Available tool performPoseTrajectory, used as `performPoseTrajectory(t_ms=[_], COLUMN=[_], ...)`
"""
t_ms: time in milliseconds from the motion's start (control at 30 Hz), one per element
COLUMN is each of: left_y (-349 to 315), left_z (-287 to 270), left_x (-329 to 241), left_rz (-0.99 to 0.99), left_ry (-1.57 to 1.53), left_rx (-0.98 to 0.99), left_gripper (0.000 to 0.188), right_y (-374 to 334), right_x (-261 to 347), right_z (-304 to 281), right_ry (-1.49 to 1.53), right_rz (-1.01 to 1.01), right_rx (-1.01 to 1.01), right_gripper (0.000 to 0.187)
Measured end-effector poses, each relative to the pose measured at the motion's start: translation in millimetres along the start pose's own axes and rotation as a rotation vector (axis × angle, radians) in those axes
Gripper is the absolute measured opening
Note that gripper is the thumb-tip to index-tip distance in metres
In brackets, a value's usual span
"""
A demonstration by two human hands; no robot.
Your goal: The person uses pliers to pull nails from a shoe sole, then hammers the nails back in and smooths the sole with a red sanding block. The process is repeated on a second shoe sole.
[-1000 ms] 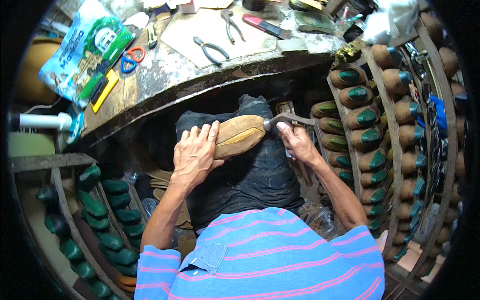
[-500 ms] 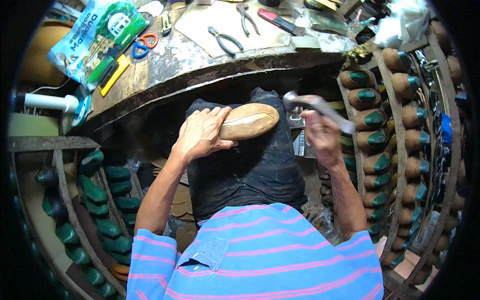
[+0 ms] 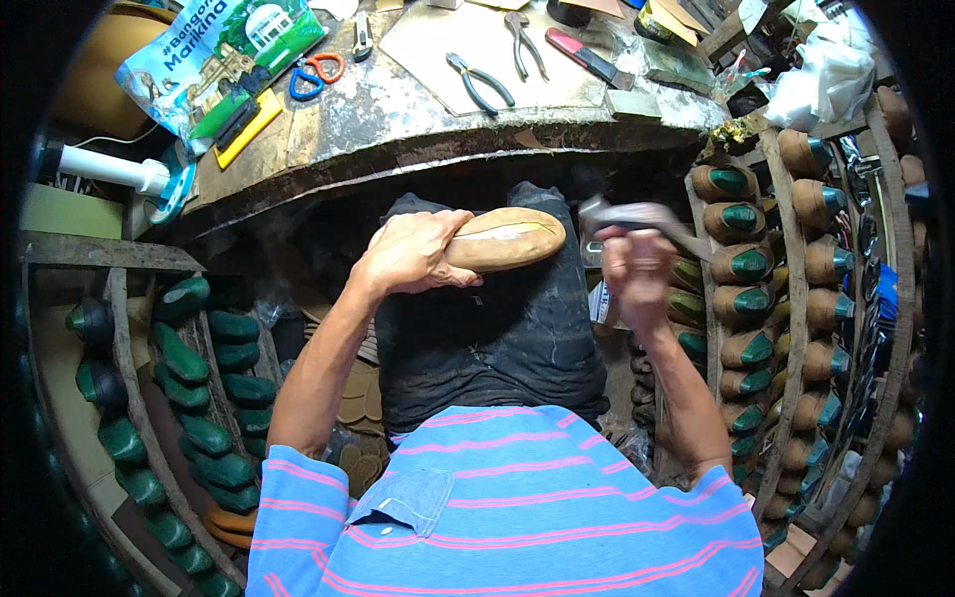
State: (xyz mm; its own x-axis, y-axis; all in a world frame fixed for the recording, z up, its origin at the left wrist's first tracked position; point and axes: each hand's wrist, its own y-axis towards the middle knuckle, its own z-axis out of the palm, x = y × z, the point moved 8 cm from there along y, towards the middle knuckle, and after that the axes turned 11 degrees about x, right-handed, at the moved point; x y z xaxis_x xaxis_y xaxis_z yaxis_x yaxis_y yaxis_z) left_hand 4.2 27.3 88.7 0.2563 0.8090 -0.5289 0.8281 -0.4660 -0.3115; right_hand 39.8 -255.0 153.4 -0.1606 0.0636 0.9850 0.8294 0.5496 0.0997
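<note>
Across my lap lies a tan shoe upper on a last [image 3: 509, 245], bottom side up, its pale centre strip framed by leather folded over the edge. My left hand [image 3: 410, 253] is wrapped round its left end and steadies it on my dark trousers [image 3: 468, 343]. To the right of the shoe, my right hand [image 3: 639, 269] is closed round a hammer [image 3: 652, 216], raised and smeared by motion. The hammer does not touch the shoe. Its handle is mostly hidden by my fingers.
Ahead is a worn workbench [image 3: 398, 134] with pliers [image 3: 479, 84], pincers [image 3: 525, 46], scissors [image 3: 316, 77], a red-handled knife [image 3: 587, 57] and a printed bag [image 3: 214, 65]. Wooden racks [image 3: 781, 264] of lasted shoes flank me at right, with green lasts [image 3: 181, 353] at left.
The whole view has shifted slightly. The hammer and my right hand have swung a little; the hammer remains lifted clear of the shoe. My left hand keeps its grip on the shoe.
</note>
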Motion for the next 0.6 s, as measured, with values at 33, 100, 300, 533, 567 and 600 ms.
performPoseTrajectory(t_ms=[33, 100, 300, 533, 567, 600], left_y=[1.1, 3.3, 6.7, 8.2, 8.5, 7.8], left_z=[-0.3, 0.9, 0.7, 3.4, 4.0, 4.2], left_x=[1.3, 4.4, 4.8, 3.3, 4.7, 4.9], left_rz=[-0.002, -0.036, -0.05, -0.042, -0.044, -0.038], left_ry=[-0.001, 0.026, -0.113, -0.086, -0.101, -0.095], left_rx=[0.011, 0.059, 0.131, 0.106, 0.096, 0.08], left_gripper=[0.097, 0.097, 0.097, 0.093, 0.093, 0.093], right_y=[4.1, 5.7, 5.6, 25.2, 24.2, 22.1], right_x=[-2.7, -17.6, 21.7, 18.4, 12.3, 7.5], right_z=[11.8, 12.9, 12.5, 4.1, -6.8, -7.1], right_ry=[-0.455, -0.52, 0.293, -0.393, -0.277, -0.123], right_rz=[0.079, 0.287, -0.131, -0.03, 0.033, 0.022], right_rx=[0.126, 0.124, -0.044, 0.05, -0.007, -0.033], right_gripper=[0.045, 0.035, 0.031, 0.052, 0.056, 0.056])
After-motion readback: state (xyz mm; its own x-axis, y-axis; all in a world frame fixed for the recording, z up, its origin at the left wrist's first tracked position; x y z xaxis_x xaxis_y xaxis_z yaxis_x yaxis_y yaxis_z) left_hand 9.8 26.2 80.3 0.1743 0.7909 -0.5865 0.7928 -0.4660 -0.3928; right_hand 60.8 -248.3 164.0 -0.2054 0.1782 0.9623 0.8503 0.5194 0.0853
